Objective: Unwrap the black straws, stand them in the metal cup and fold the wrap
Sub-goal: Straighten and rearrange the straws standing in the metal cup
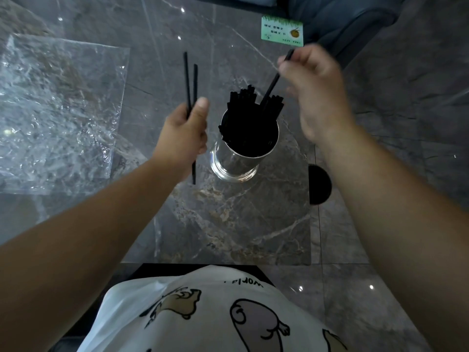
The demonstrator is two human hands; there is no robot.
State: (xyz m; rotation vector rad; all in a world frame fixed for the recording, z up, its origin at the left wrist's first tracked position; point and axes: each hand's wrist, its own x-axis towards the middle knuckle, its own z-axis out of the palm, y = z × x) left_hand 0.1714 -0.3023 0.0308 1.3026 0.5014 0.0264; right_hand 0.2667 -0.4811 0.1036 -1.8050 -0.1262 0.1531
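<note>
A shiny metal cup (234, 163) stands on the grey marble table, packed with several black straws (250, 115) standing upright. My left hand (184, 134) is left of the cup and grips two black straws (190, 82) that point away from me. My right hand (319, 95), blurred, is above and right of the cup and pinches a single black straw (272, 83) whose lower end dips among the straws in the cup. The clear plastic wrap (58, 113) lies spread flat and crinkled on the table at the left.
A green printed card (282, 31) lies at the far edge of the table (228, 224). A dark round disc (319, 185) sits at the table's right edge. A dark chair (342, 19) stands beyond the table. My white printed shirt fills the bottom.
</note>
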